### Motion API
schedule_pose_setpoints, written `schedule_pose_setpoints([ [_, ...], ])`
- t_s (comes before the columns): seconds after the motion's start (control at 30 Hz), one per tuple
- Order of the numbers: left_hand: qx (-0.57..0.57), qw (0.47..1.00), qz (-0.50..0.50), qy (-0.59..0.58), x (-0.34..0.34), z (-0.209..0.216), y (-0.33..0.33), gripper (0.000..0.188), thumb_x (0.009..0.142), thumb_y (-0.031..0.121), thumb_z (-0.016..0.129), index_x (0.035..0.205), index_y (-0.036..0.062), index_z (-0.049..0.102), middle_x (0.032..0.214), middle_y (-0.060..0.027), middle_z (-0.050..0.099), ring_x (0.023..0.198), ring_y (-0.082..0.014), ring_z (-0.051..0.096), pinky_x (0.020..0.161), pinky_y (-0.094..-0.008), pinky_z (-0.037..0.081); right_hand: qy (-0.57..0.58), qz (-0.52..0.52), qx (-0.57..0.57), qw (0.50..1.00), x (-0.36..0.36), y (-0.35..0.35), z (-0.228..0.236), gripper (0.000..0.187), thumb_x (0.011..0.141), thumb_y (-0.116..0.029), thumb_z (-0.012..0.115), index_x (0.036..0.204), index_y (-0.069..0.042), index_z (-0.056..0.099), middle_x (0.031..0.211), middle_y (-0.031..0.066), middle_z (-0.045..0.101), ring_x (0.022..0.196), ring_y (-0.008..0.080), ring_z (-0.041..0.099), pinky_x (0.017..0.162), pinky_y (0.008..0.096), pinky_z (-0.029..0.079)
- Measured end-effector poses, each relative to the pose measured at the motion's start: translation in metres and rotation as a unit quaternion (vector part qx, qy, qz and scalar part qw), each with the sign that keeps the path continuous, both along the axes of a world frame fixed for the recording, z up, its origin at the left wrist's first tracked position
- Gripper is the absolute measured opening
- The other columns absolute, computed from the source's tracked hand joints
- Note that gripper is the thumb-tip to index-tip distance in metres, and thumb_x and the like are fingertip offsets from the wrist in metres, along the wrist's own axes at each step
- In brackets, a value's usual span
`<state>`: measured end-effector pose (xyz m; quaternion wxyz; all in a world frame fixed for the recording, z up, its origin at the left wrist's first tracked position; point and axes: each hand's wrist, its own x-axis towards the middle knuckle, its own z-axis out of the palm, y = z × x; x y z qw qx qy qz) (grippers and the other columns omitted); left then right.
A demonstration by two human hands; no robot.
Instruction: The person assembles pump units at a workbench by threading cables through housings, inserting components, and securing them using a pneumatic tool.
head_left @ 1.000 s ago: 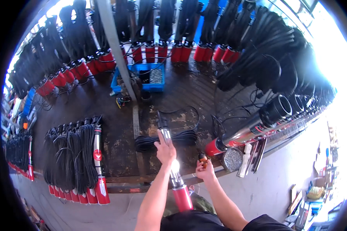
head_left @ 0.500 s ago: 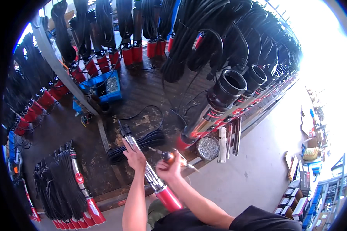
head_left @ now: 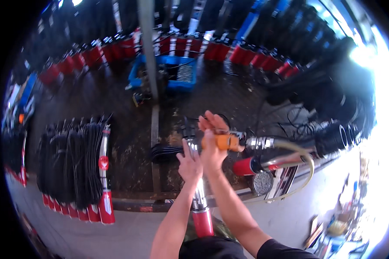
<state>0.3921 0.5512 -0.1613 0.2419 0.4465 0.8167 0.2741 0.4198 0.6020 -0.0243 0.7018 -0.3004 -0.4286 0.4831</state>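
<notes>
Two hands meet over the dark, stained tabletop (head_left: 129, 142), which is ringed by rows of red-capped cylinders wound with black cable (head_left: 73, 168) and carries a blue plastic crate (head_left: 177, 73) behind a grey steel post (head_left: 148, 47). The long steel tube with a red lower end (head_left: 199, 203) runs from the person's lap up and away toward the tabletop's middle, its long axis nearly upright in the picture, red end nearest the body. It looks rigid, metal and fairly heavy, with a smooth, possibly slippery shell, so the safest hold is around the mid-body, well clear of the cable end. The left hand (head_left: 189, 164) has its grip wrapped around the upper part of that tube. The right hand (head_left: 212, 140) is clenched on an orange-bodied tool with a metal fitting (head_left: 227, 141), which lies crosswise, pointing right, where a pale flexible hose (head_left: 296, 157) loops off it; that hose will drag and tug sideways.
</notes>
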Motion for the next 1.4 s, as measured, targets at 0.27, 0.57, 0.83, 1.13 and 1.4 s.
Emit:
schedule_pose_setpoints([
  [0.27, 0.0, 0.998, 0.019, -0.061, -0.007, 0.041, -0.005, 0.064, 0.1, 0.036, 0.051, 0.157, 0.0229, 0.025, 0.108, -0.0224, 0.049, 0.077, -0.0401, 0.066, 0.068, -0.0471, 0.057, -0.127, -0.031, -0.046, 0.99, 0.016, 0.035, -0.054, 0.017, 0.083, 0.001, 0.056, 0.1, -0.004, 0.058, 0.089, 0.0067, 0.059, 0.069, 0.0149, 0.059, 0.07, 0.0287, 0.052],
  [0.57, -0.016, 0.998, 0.008, -0.057, -0.008, 0.042, -0.002, 0.062, 0.101, 0.037, 0.051, 0.156, 0.022, 0.026, 0.107, -0.0204, 0.049, 0.075, -0.0353, 0.066, 0.068, -0.0432, 0.057, -0.036, -0.026, -0.026, 0.999, 0.011, 0.045, -0.057, 0.022, 0.08, 0.007, 0.058, 0.099, -0.004, 0.055, 0.083, 0.0068, 0.059, 0.067, 0.0138, 0.059, 0.063, 0.0264, 0.051],
  [0.83, 0.012, 0.998, 0.018, -0.056, -0.006, 0.035, -0.003, 0.064, 0.101, 0.039, 0.049, 0.158, 0.0239, 0.024, 0.102, -0.0205, 0.049, 0.071, -0.0399, 0.064, 0.065, -0.048, 0.056, -0.049, -0.034, -0.028, 0.998, 0.013, 0.048, -0.061, 0.022, 0.079, 0.006, 0.059, 0.099, -0.003, 0.056, 0.083, 0.007, 0.06, 0.068, 0.0154, 0.061, 0.064, 0.0268, 0.052],
  [1.13, 0.009, 0.998, 0.02, -0.063, -0.006, 0.036, -0.003, 0.064, 0.101, 0.039, 0.049, 0.158, 0.025, 0.023, 0.102, -0.0204, 0.049, 0.072, -0.0411, 0.064, 0.067, -0.0498, 0.055, -0.043, -0.031, -0.016, 0.998, 0.013, 0.052, -0.066, 0.023, 0.078, 0.008, 0.058, 0.098, -0.003, 0.056, 0.083, 0.0074, 0.06, 0.068, 0.016, 0.061, 0.065, 0.0275, 0.052],
  [1.4, 0.002, 0.998, 0.017, -0.058, -0.006, 0.039, -0.002, 0.064, 0.101, 0.039, 0.048, 0.158, 0.0247, 0.022, 0.101, -0.0202, 0.049, 0.071, -0.0396, 0.064, 0.065, -0.0485, 0.055, -0.05, -0.018, -0.016, 0.998, 0.011, 0.049, -0.064, 0.022, 0.079, 0.009, 0.06, 0.096, -0.004, 0.057, 0.084, 0.0074, 0.061, 0.067, 0.0154, 0.061, 0.065, 0.0276, 0.053],
])
